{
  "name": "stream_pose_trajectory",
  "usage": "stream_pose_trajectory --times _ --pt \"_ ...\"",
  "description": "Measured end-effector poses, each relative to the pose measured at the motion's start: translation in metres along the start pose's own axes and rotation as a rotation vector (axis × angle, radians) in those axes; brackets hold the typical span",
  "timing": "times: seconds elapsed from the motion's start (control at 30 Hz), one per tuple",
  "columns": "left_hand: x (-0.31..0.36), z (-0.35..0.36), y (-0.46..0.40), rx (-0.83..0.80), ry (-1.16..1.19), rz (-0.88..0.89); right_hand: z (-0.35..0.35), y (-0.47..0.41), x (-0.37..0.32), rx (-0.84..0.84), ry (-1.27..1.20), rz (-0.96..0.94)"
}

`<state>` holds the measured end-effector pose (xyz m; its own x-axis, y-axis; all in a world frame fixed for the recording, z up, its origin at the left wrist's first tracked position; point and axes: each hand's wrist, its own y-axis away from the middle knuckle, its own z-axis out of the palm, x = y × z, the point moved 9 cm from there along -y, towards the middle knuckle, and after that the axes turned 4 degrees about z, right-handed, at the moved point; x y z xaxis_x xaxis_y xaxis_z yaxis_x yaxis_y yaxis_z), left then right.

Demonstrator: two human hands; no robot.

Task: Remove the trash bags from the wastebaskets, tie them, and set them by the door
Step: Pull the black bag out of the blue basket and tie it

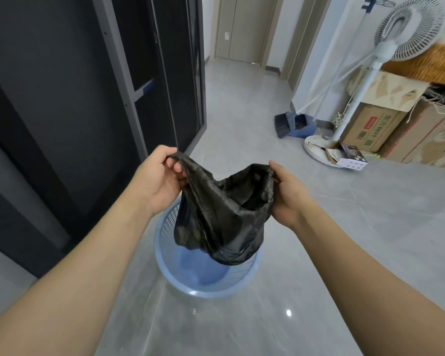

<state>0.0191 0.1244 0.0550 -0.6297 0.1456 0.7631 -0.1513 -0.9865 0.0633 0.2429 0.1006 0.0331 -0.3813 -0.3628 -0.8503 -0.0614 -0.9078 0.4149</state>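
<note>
A black trash bag (224, 214) hangs in the air, lifted clear of a light blue mesh wastebasket (175, 283) that stands on the grey floor below it. My left hand (157, 176) pinches the bag's rim on the left, bunched into a strip. My right hand (288, 196) grips the rim on the right. The bag's mouth gapes open between my hands. Its bottom dangles just above the basket's inside.
Dark glass sliding doors (88, 98) run along the left. A pale door (244, 27) closes the hallway ahead. At right stand a white pedestal fan (365, 80), cardboard boxes (370, 124) and a blue dustpan (293, 124).
</note>
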Motion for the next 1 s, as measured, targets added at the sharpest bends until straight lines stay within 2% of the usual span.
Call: stream_pose_trajectory --times 0.23,0.47,0.73,0.9,1.0 --pt "0.029 0.051 0.01 -0.047 -0.081 0.149 0.014 0.032 -0.056 -0.057 -0.144 -0.13" --pt "0.029 0.147 0.03 -0.253 -0.15 0.18 -0.026 0.095 -0.128 -0.021 -0.23 -0.312" --pt "-0.051 0.244 0.039 -0.281 -0.326 0.113 -0.142 0.136 -0.146 0.144 -0.247 -0.345" --pt "-0.138 0.25 0.032 -0.224 -0.542 -0.037 -0.223 0.129 -0.098 0.282 -0.191 -0.17" --pt "-0.195 0.231 0.034 -0.156 -0.639 -0.156 -0.266 0.122 -0.059 0.344 -0.068 -0.075"
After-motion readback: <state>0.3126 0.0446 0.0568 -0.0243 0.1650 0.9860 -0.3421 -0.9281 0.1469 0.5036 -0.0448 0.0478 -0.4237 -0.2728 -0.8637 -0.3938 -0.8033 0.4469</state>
